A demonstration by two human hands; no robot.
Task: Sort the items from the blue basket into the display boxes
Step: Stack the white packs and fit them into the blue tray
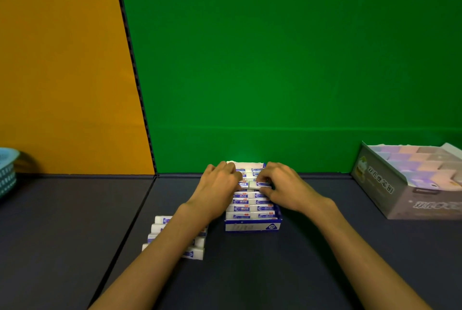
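The blue-and-white display box [253, 225] stands on the dark worktop [275, 272] near the green back wall [287, 59], filled with two columns of white erasers in blue-printed sleeves. Both hands work over the box's middle rows. The right hand [282, 184] has its grip closed round one eraser [260, 184], thumb below and fingers above, holding it across the rows at the centre of the box. The left hand [220, 188] lies over the left column with its fingers curled down onto the erasers; whether its grip holds one cannot be told, as the fingertips are hidden. A loose row of matching erasers [160, 231] lies on the worktop just left of the box, partly covered by the left forearm. The blue basket [7, 172] sits at the far left edge, well apart from the box. A grey display box [380, 189] holding pastel blocks stands at the right.
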